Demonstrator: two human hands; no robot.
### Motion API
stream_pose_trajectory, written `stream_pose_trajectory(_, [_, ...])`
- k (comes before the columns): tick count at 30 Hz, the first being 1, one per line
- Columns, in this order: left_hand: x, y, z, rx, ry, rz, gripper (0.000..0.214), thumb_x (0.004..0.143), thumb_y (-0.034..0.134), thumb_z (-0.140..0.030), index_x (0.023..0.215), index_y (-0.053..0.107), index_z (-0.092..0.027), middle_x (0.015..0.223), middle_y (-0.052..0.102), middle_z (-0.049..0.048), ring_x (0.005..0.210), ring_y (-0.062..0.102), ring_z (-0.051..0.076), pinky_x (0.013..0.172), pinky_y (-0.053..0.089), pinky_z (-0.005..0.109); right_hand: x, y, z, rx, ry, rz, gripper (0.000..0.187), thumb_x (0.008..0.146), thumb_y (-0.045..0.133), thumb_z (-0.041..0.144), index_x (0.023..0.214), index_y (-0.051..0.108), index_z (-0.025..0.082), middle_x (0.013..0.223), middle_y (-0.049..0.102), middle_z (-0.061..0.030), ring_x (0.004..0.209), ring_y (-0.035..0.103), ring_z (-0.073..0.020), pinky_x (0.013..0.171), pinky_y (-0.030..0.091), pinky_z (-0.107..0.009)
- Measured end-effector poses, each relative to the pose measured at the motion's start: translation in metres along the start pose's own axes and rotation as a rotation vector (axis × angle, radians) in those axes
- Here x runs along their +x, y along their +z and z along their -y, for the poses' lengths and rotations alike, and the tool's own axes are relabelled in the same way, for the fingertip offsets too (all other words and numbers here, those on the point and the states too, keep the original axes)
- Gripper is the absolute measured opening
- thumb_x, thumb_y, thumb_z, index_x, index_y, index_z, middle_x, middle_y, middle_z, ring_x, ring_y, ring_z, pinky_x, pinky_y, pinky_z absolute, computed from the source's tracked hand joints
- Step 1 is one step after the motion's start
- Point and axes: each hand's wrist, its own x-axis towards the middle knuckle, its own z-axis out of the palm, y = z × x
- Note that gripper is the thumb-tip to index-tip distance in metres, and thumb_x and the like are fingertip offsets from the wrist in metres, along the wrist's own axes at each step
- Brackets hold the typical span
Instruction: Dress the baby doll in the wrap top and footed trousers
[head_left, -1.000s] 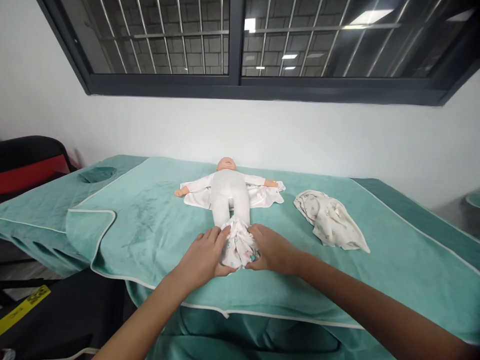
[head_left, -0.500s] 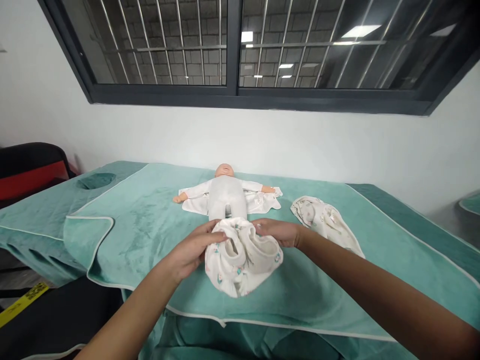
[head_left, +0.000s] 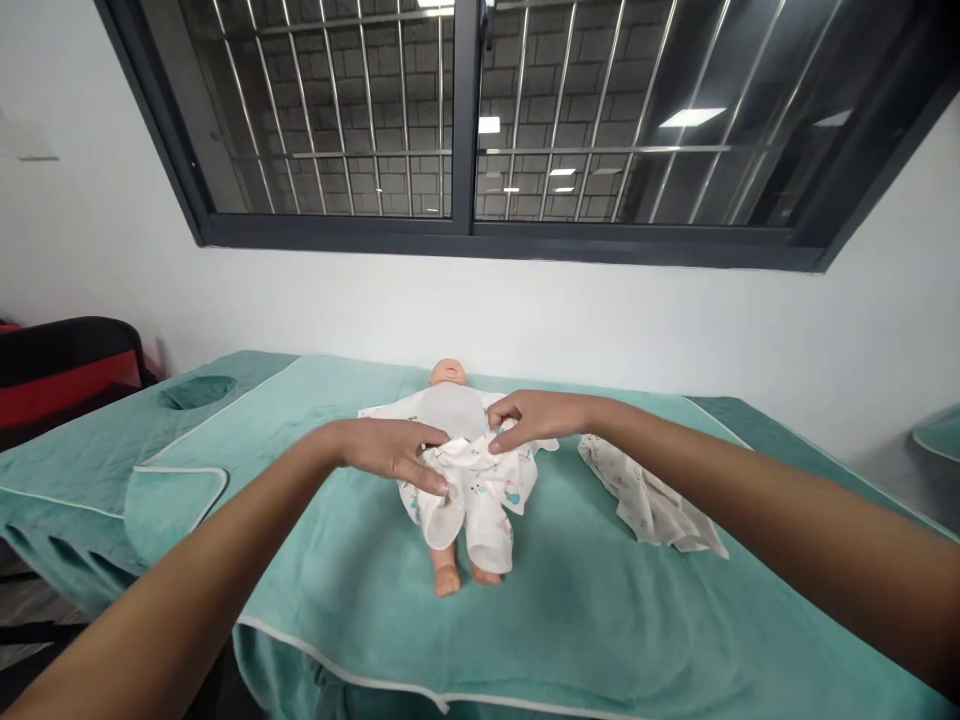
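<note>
A baby doll (head_left: pixel 450 405) lies on its back, head toward the wall, its torso in white. White printed baby pants (head_left: pixel 487 510) cover its legs, and its bare feet show below the leg openings. My left hand (head_left: pixel 390 452) holds the left side of the pants between thumb and fingers. At the waistband on the right, my right hand (head_left: pixel 536 415) pinches the cloth, fingers curled. Part of the waistband and the doll's arms are hidden behind my hands.
A crumpled printed baby garment (head_left: pixel 652 500) lies to the right on the green padded bed cover (head_left: pixel 600 620). A face hole (head_left: pixel 196 392) is at the bed's left end. Beyond stand a white wall, a barred window (head_left: pixel 465 240) and a red-and-black chair (head_left: pixel 71 370).
The pants were bunched in both hands over the doll's feet. They are now spread up along its legs, the feet are out, and both hands have moved up toward the doll's waist.
</note>
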Motion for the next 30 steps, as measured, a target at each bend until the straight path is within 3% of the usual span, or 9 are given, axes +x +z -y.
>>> stream_pose_trajectory(3, [-0.006,-0.019,-0.019,0.031,-0.07,0.045,0.053,0.061,0.077,-0.044,0.111,0.066,-0.029,0.109,0.069,0.0004,0.097,0.06,0.024,0.077,0.044,0.026,-0.004,-0.01,0.021,0.132,-0.042,-0.093,0.034,0.072,0.071,0.047,0.082,0.055,0.019,0.072,0.049,0.0045,0.064,0.043,-0.0097,0.059,0.03,-0.023])
stream_pose_trajectory(8, [-0.008,-0.029,-0.047,0.335,-0.19,-0.118,0.03,0.059,0.073,-0.042,0.082,0.066,-0.022,0.076,0.066,-0.0002,0.065,0.055,0.017,0.058,0.036,0.024,-0.009,-0.016,0.047,0.204,-0.164,-0.076,0.035,0.076,0.07,0.047,0.094,0.061,0.019,0.091,0.059,-0.0012,0.08,0.052,-0.013,0.07,0.037,-0.025])
stream_pose_trajectory(11, [-0.015,-0.031,-0.065,0.48,-0.24,-0.212,0.026,0.061,0.069,-0.041,0.079,0.064,-0.022,0.072,0.063,0.0,0.061,0.052,0.016,0.054,0.032,0.025,-0.013,-0.021,0.056,0.124,-0.143,0.013,0.032,0.08,0.065,0.048,0.084,0.064,0.016,0.087,0.059,-0.0014,0.079,0.051,-0.0125,0.07,0.038,-0.025])
stream_pose_trajectory(14, [-0.024,-0.033,-0.08,0.428,-0.154,-0.254,0.027,0.063,0.068,-0.043,0.08,0.064,-0.022,0.075,0.064,0.0,0.064,0.053,0.015,0.055,0.032,0.024,-0.018,-0.027,0.066,0.256,-0.186,-0.021,0.029,0.078,0.07,0.042,0.073,0.058,0.015,0.072,0.054,0.002,0.068,0.05,-0.01,0.063,0.037,-0.023])
stream_pose_trajectory(17, [-0.03,-0.034,-0.086,0.338,-0.021,-0.535,0.024,0.067,0.065,-0.041,0.077,0.061,-0.019,0.072,0.061,-0.0008,0.064,0.051,0.014,0.056,0.032,0.023,-0.023,-0.033,0.076,0.366,-0.286,-0.161,0.03,0.075,0.073,0.039,0.071,0.054,0.016,0.065,0.051,0.0044,0.061,0.047,-0.0082,0.057,0.035,-0.022])
stream_pose_trajectory(20, [-0.03,-0.034,-0.078,0.274,0.06,-0.909,0.017,0.072,0.058,-0.034,0.076,0.059,-0.017,0.068,0.055,-0.0012,0.064,0.049,0.013,0.058,0.032,0.023,-0.028,-0.036,0.08,0.217,-0.245,-0.236,0.031,0.075,0.072,0.044,0.074,0.062,0.015,0.066,0.053,0.0029,0.061,0.048,-0.0087,0.056,0.034,-0.022])
stream_pose_trajectory(24, [-0.022,-0.036,-0.05,0.466,0.004,-1.113,0.023,0.076,0.059,-0.038,0.066,0.054,-0.018,0.07,0.054,0.0016,0.072,0.052,0.017,0.065,0.035,0.027,-0.036,-0.035,0.078,0.037,-0.19,-0.4,0.039,0.075,0.068,0.052,0.065,0.063,0.015,0.066,0.053,0.0006,0.064,0.049,-0.0106,0.057,0.036,-0.024])
stream_pose_trajectory(27, [-0.016,-0.035,-0.033,0.703,-0.099,-1.224,0.028,0.076,0.063,-0.043,0.065,0.053,-0.019,0.08,0.057,0.0056,0.084,0.054,0.023,0.071,0.037,0.03,-0.045,-0.025,0.087,0.039,-0.307,-0.554,0.043,0.077,0.066,0.053,0.058,0.056,0.016,0.07,0.055,-0.0008,0.071,0.053,-0.0132,0.063,0.04,-0.027])
stream_pose_trajectory(30, [-0.014,-0.031,-0.031,0.65,-0.137,-1.38,0.017,0.077,0.062,-0.037,0.078,0.057,-0.021,0.091,0.059,0.0061,0.09,0.055,0.024,0.073,0.038,0.031,-0.053,-0.013,0.104,0.006,-0.403,-0.588,0.041,0.076,0.068,0.051,0.058,0.056,0.016,0.078,0.058,-0.0017,0.086,0.056,-0.0176,0.072,0.043,-0.03])
